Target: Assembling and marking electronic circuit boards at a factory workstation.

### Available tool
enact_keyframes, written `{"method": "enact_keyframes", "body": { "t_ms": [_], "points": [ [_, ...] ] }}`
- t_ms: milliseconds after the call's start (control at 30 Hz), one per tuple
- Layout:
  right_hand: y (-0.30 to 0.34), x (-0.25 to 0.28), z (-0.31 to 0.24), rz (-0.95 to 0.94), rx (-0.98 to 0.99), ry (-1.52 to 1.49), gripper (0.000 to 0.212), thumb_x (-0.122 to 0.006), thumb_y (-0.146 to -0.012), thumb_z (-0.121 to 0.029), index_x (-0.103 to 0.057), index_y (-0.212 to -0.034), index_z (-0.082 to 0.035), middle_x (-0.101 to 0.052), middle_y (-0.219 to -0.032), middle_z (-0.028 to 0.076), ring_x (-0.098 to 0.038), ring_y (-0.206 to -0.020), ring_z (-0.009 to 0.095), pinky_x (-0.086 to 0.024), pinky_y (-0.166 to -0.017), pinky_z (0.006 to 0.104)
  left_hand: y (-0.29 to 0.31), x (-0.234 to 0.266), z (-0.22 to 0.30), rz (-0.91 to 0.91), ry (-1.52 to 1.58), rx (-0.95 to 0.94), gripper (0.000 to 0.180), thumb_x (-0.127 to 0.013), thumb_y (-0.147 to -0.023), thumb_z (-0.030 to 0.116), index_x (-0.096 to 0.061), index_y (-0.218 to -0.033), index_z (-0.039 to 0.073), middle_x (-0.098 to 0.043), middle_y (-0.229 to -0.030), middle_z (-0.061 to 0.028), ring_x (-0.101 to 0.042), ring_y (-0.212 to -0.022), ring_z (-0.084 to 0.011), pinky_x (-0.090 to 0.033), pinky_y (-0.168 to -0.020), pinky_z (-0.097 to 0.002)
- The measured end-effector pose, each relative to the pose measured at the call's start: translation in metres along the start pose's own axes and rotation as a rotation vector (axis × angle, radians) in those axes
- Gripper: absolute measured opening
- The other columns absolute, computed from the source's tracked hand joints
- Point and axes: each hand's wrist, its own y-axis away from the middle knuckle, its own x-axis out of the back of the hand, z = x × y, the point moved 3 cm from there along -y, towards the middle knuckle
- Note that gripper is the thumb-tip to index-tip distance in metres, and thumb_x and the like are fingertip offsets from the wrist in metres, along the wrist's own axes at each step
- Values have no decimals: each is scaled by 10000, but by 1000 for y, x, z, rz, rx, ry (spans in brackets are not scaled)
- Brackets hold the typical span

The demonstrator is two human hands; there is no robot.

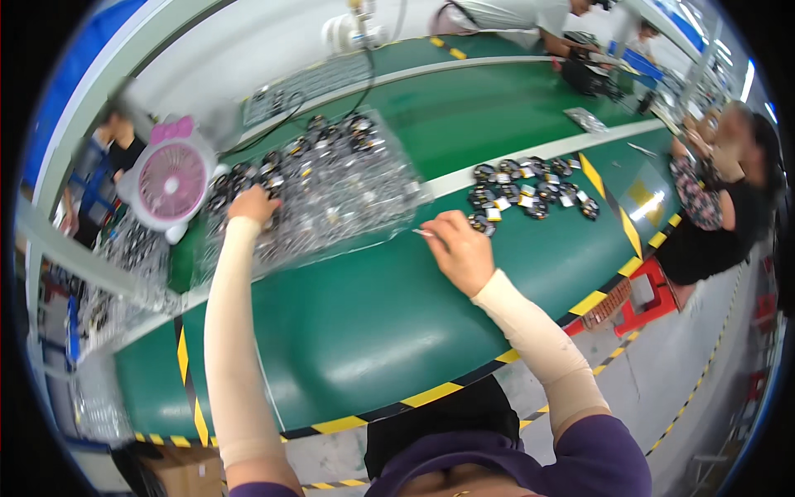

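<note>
My left hand (255, 205) reaches over a clear plastic tray (348, 199), its fingers bent down among small black cable coils (272, 162) along the tray's far left edge. What those fingertips grip, if anything, is hidden. My right hand (460, 253) is raised over the green bench to the right of the tray, thumb and forefinger pinching a small whitish piece (423, 233). Just beyond it lies a group of black coils (530, 189) with white and yellow tags.
A pink and white fan (171, 184) stands left of the tray. Yellow-black tape (431, 395) edges the green bench (373, 306). A co-worker (720, 199) sits at the right, near a red stool (650, 300). Another person (538, 21) works across the bench. A small clear bag (585, 120) lies farther back.
</note>
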Motion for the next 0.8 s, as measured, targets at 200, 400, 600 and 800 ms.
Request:
{"method": "enact_keyframes", "body": {
  "t_ms": [200, 400, 600, 800],
  "points": [
    [2, -7, -7, -19, 20, 4, 109, -640, -779, -128, -618, -870, -73, -542, -870, 53, -598, -644, 221, -485, -535, 333, -14, -24, -50, -148, 431, 125, 498, -723, -652, 311, -504, -991, 18, -625, -836, -174, -625, -700, -300, -491, -602, -379],
    [3, -4, -1, -40, 18, -46, 107, -633, -780, -122, -610, -870, -68, -525, -881, 39, -588, -630, 219, -479, -528, 330, -3, -30, -35, -137, 733, 208, 385, -650, -699, 190, -559, -1003, -28, -628, -771, -130, -596, -647, -193, -462, -570, -333],
    [5, -14, -19, -85, 110, -115, 104, -636, -775, -119, -610, -864, -71, -530, -871, 37, -586, -624, 215, -479, -531, 330, 2, -34, -33, 84, 525, -20, 249, -620, -702, 142, -567, -898, -2, -622, -747, -111, -600, -674, -232, -462, -649, -342],
    [9, -18, -42, -140, 170, -183, 125, -635, -782, -114, -605, -895, -69, -538, -854, 44, -591, -638, 218, -482, -539, 326, 40, 0, -20, 188, 1199, 116, 123, -543, -857, 89, -515, -962, 32, -590, -852, -54, -572, -683, -105, -443, -470, -205]
  ]
}}
